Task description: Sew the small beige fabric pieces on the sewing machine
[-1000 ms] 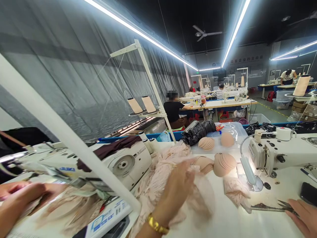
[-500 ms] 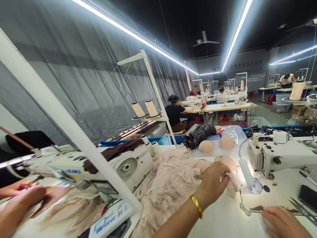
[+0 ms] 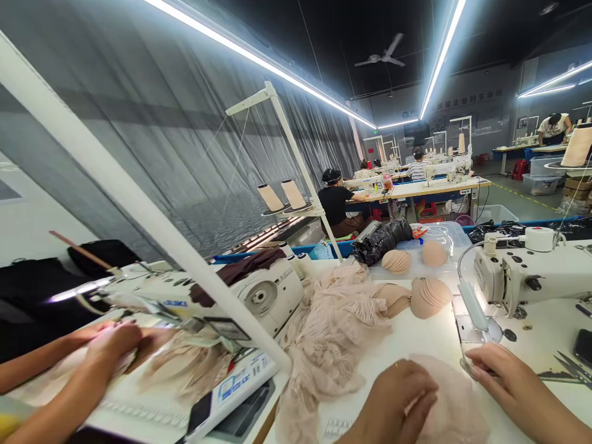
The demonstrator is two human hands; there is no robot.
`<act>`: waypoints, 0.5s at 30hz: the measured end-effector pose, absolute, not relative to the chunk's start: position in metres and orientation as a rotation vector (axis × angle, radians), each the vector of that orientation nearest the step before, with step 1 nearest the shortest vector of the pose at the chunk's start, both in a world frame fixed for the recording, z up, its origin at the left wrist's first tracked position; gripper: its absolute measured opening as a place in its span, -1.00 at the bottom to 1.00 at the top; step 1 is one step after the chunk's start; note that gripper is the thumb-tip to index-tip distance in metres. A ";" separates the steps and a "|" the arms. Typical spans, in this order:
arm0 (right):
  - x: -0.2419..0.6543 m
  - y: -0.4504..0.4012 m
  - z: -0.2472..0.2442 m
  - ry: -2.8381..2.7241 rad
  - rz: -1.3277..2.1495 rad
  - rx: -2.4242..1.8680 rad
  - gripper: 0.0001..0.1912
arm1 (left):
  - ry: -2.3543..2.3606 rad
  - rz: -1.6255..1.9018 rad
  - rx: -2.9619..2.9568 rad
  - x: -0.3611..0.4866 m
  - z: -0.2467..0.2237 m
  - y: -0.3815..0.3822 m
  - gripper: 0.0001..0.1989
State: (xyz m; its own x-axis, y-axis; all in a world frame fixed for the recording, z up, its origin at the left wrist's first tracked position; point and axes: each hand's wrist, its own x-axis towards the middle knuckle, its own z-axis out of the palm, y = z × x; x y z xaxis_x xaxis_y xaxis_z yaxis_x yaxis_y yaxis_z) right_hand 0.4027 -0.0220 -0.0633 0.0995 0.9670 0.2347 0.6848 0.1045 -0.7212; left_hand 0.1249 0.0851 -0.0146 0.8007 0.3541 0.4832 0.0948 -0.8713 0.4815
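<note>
My left hand (image 3: 398, 401) is closed on a pale beige lace piece (image 3: 456, 404) that lies on the white table (image 3: 416, 345) right in front of me. Palm down, my right hand (image 3: 502, 373) lies beside that piece, its fingertips at the needle plate of my white sewing machine (image 3: 527, 274); I see nothing gripped in it. A stack of beige moulded cups (image 3: 430, 296) sits beyond my hands. A heap of beige lace (image 3: 328, 333) lies to the left.
A co-worker's hands (image 3: 108, 348) feed fabric at the neighbouring sewing machine (image 3: 259, 296). Scissors (image 3: 571, 369) and a phone (image 3: 583, 346) lie at the right edge. A clear box (image 3: 446, 233) with more cups and a black bag (image 3: 382, 237) sit behind. Other people work at far tables.
My left hand reached out to the cup stack, took a lace piece and drew it back to me. My right hand slid left to the needle plate.
</note>
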 end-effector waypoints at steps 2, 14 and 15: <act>0.391 -0.008 -0.064 -1.630 0.454 -1.686 -0.88 | 0.512 0.824 2.522 0.134 -0.012 0.091 -0.76; 0.383 -0.013 -0.070 -1.640 0.479 -1.507 -0.64 | 0.661 0.438 2.480 0.171 -0.017 0.111 -0.87; 0.384 -0.014 -0.070 -1.631 0.567 -1.486 -0.62 | 0.632 0.422 2.482 0.172 -0.011 0.113 -0.83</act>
State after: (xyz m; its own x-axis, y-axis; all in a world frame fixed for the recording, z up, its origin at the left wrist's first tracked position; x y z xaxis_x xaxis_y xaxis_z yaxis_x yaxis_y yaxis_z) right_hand 0.3842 -0.0144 -0.0705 0.0518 0.9596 0.2765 0.5813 0.1962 -0.7897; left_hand 0.1717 0.1132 -0.0115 0.8410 0.5163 0.1617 0.3477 -0.7447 0.5697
